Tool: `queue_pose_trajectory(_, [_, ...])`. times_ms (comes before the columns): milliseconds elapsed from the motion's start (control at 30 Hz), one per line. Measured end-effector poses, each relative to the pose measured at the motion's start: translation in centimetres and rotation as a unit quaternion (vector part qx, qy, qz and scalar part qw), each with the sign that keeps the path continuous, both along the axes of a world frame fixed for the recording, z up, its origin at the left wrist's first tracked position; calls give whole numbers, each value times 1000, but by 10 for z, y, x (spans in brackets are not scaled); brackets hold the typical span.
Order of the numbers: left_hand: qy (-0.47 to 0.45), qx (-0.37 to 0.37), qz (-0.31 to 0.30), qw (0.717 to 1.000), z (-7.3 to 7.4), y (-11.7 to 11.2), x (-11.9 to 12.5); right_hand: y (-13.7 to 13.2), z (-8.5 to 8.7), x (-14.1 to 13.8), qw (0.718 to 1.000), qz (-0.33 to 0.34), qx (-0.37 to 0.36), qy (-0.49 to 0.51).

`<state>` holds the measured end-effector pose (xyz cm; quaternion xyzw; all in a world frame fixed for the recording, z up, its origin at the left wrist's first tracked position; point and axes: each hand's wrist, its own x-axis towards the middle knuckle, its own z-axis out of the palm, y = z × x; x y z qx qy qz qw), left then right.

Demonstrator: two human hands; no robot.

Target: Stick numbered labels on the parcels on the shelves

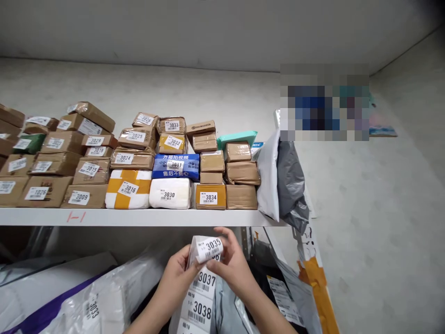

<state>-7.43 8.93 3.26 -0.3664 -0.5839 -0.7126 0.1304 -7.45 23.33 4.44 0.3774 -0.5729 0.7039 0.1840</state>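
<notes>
A long strip of white number labels (200, 306) hangs in front of the shelf, printed with barcodes and numbers such as 3037 and 3038. My left hand (182, 269) grips the strip near its top, thumb in front. At the top, the label 3035 (209, 248) curls forward off the strip and partly covers the one below. My right hand (231, 260) pinches the right edge of this curled label, its forefinger raised. Above my hands, a parcel labelled 3034 (211, 197) sits on the shelf beside unlabelled brown boxes (241, 197).
Stacked, numbered parcels (92, 170) line the white shelf (132, 217) to the left. Grey and white plastic mailers (292, 176) lean over its right end. Large bagged parcels (114, 297) fill the lower level. Orange tape (318, 283) wraps the right post.
</notes>
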Motion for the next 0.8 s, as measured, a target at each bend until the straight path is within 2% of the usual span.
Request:
queue_pose_trajectory(133, [-11, -10, 17, 1000, -8, 1, -5, 7, 6, 10, 998, -43, 35, 12])
queue_pose_trajectory(233, [0, -1, 61, 998, -16, 3, -8, 6, 8, 14, 998, -53, 21, -1])
queue_pose_trajectory(300, [44, 23, 155, 987, -22, 4, -6, 4, 7, 17, 999, -26, -1, -19])
queue_pose_trajectory(367, [116, 79, 306, 942, -25, 4, -1, 4, 5, 20, 999, -22, -14, -32])
queue_pose_trajectory(400, [150, 92, 365, 914, -25, 4, 2, 4, 3, 21, 999, -31, -18, -30])
queue_pose_trajectory(433, [174, 86, 395, 898, -25, 5, 6, 4, 2, 22, 998, -44, -22, -25])
queue_pose_trajectory(467, [186, 65, 393, 898, -23, 5, 10, 3, 0, 23, 998, -56, -27, -17])
queue_pose_trajectory(533, [163, 6, 327, 931, -20, 6, 17, 3, -3, 24, 996, -78, -30, 1])
queue_pose_trajectory(633, [55, 11, 215, 975, -17, 7, 19, 5, -5, 23, 993, -112, -20, 19])
queue_pose_trajectory(733, [20, 24, 129, 991, -18, 5, 17, 10, -3, 20, 991, -128, 1, 46])
queue_pose_trajectory(800, [38, -16, 84, 996, -21, 2, 17, 13, -1, 18, 994, -99, 15, 42])
